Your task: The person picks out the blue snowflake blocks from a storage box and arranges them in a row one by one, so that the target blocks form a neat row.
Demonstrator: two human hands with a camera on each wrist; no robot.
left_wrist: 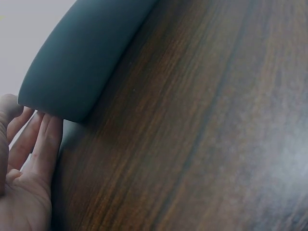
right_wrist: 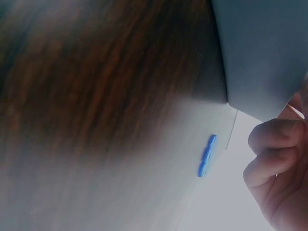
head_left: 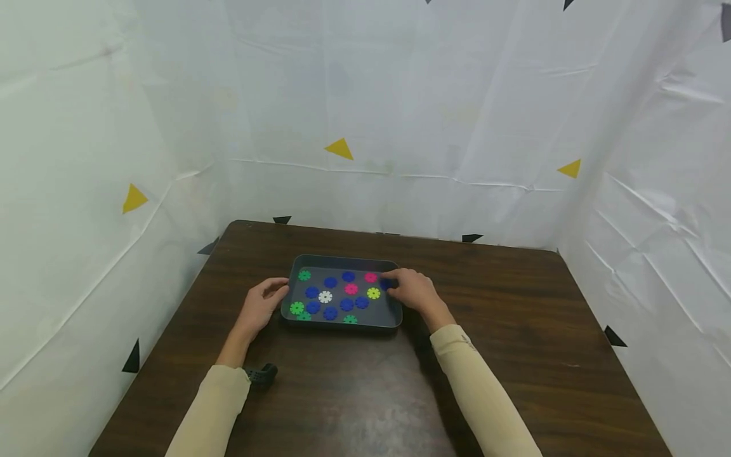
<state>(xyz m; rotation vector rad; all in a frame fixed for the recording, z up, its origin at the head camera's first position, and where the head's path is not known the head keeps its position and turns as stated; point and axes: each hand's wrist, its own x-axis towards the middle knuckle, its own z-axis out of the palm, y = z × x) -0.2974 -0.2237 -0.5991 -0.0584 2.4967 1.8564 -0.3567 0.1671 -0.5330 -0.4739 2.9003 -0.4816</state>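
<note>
A dark grey tray (head_left: 342, 325) sits on the table with flat notched discs in it: several blue ones (head_left: 330, 313), several green ones (head_left: 297, 308), two pink ones (head_left: 351, 289), a white one (head_left: 325, 296) and a yellow one (head_left: 374, 293). My left hand (head_left: 264, 307) touches the tray's left end wall with its fingertips, fingers fairly straight in the left wrist view. Reaching over the right end, my right hand (head_left: 415, 291) has thumb and index finger at opposite edges of a blue disc (head_left: 386, 284), partly covered. Its other fingers (right_wrist: 272, 166) are curled outside the tray wall.
The dark wooden table (head_left: 514, 330) extends on all sides of the tray. White sheeting (head_left: 400, 108) with yellow and black triangles hangs around it. In the right wrist view, a small blue piece (right_wrist: 207, 155) appears edge-on beyond the tray. A dark wristband (head_left: 261, 374) is on the left wrist.
</note>
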